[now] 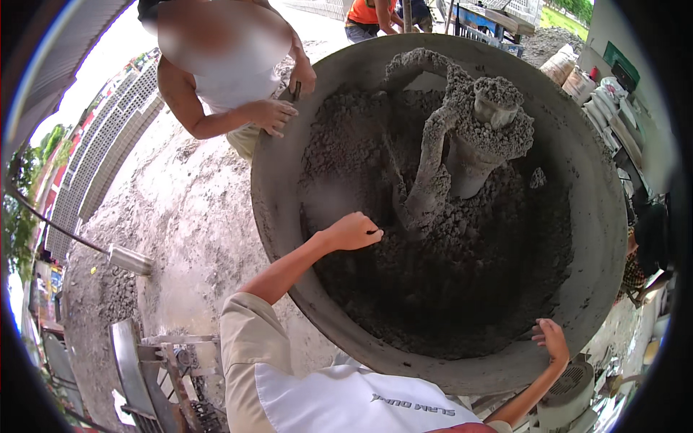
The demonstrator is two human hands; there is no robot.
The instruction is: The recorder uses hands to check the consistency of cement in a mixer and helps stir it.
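A large round mixer drum (289, 270) stands in front of me, with dark, crumbly concrete mix (462, 289) covering its bottom. Over the left part of the drum my left hand (354, 232) is closed in a fist; a small dark bit shows at its fingers, too small to name. The mixer's centre post and curved arm (433, 155), caked with mix, rise beyond that hand. At the near right, my right hand (551, 340) is by the drum's inner wall with its fingers apart and nothing in them. Whether it touches the wall, I cannot tell.
A co-worker (224, 86) stands at the far left with both hands at the drum's rim. Another person in orange (372, 13) is behind the drum. Stacked hollow blocks (108, 144) line the left, sacks (606, 97) the right. A metal frame (155, 375) stands at lower left.
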